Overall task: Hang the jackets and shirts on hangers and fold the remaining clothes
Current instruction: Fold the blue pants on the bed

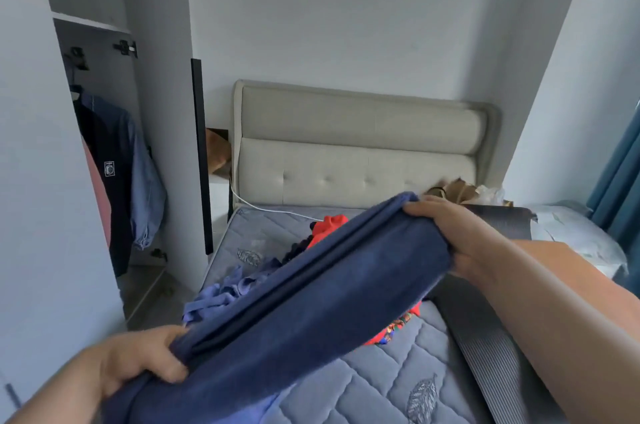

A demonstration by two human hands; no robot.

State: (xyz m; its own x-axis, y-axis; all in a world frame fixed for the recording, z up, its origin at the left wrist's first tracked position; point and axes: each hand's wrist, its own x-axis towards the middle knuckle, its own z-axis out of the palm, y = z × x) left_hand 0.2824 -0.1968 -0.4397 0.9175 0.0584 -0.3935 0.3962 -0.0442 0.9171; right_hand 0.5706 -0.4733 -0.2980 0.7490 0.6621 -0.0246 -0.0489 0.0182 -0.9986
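Nearest me, my left hand (138, 359) grips one end of the navy garment (311, 292), fingers curled round bunched cloth; my right hand (460, 238) clamps the far end, fingers wrapped over it. I hold it stretched above the mattress (363, 389) and unsorted pile (225, 295), likely to align its layers for folding.

I have bare mattress (381, 385) free nearest me. Navy cloth (311, 285) stretches across mid-bed, blocking the clothes pile (329, 226) behind. Grey mat (491, 354) lines the right. Open wardrobe (100, 77) on the left, partly filled by hung clothes (114, 181).
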